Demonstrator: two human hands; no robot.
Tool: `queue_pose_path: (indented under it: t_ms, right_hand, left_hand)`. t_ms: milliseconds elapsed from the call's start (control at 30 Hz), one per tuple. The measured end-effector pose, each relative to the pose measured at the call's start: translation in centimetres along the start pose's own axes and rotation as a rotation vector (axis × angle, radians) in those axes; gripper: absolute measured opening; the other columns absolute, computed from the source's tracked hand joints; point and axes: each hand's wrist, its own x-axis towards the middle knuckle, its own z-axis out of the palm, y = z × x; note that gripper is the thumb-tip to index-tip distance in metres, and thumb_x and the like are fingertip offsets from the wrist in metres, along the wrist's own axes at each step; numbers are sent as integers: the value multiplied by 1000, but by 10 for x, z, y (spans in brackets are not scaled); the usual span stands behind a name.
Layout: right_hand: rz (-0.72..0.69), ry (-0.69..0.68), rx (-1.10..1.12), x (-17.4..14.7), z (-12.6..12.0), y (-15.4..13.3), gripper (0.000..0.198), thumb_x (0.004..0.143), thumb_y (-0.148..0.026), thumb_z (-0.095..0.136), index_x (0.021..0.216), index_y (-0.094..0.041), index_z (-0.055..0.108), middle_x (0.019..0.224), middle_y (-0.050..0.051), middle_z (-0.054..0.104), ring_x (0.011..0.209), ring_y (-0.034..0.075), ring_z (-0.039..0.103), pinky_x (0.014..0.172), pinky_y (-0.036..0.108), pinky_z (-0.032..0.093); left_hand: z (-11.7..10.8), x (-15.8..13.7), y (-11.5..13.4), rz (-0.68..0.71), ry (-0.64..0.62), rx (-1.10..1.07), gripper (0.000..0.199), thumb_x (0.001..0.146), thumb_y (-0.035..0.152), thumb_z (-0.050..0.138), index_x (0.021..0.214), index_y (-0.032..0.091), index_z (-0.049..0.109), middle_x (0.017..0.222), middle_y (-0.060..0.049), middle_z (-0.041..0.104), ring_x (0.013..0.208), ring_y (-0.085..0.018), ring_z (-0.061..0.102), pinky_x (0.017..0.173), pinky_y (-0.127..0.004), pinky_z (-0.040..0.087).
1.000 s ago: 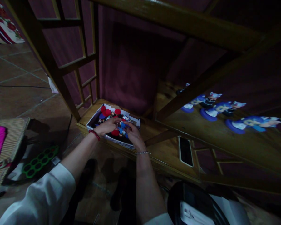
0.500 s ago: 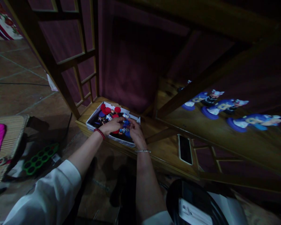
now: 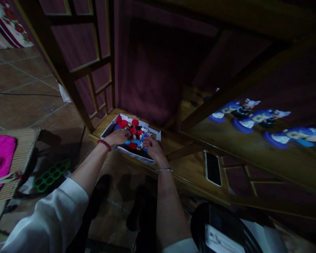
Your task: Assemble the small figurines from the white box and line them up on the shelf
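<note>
A white cardboard box [image 3: 137, 157] sits on the low wooden shelf, filled with small red, blue, black and white figurines [image 3: 133, 131]. Over its left part is my left hand [image 3: 118, 136], a red bead bracelet at the wrist, its fingers curled down among the pieces. At the right end of the box my right hand [image 3: 153, 146], with a thin silver bracelet, has thumb and fingers pressed together beside blue pieces. Whatever either hand pinches is too small and dim to make out.
A phone [image 3: 213, 168] lies on the shelf [image 3: 189, 165] to the right. Blue-and-white figures [image 3: 255, 119] stand on the higher shelf. A black stool seat [image 3: 200, 221] bears a white box at lower right. A green holder [image 3: 51, 175] is on the floor; a bamboo-topped stool [image 3: 26, 147] stands left.
My hands have moved apart: the left one drew back leftward over the box, while the right one stays at the right end with its fingers more curled. The view shifted slightly.
</note>
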Motion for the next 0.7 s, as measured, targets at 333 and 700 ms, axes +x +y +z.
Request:
queue_pose_path:
  t_ms: [333, 700]
  right_hand:
    - [-16, -230, -468, -22, -3, -47, 31, 85, -37, 32, 87, -25, 60, 92, 0, 64, 87, 17, 55, 73, 26, 39]
    - [29, -312, 179, -21, 6, -44, 36, 87, -37, 35, 117, -23, 48, 109, 3, 59, 98, 15, 55, 86, 31, 42]
  left_hand:
    - [-18, -8, -22, -193, -52, 299, 37, 72, 21, 39, 103, 23, 60, 107, -8, 61, 97, -24, 55, 80, -32, 41]
    - [2, 4, -21, -35, -180, 156, 48, 72, 13, 39, 119, 16, 48, 122, -9, 51, 112, -20, 45, 93, -27, 34]
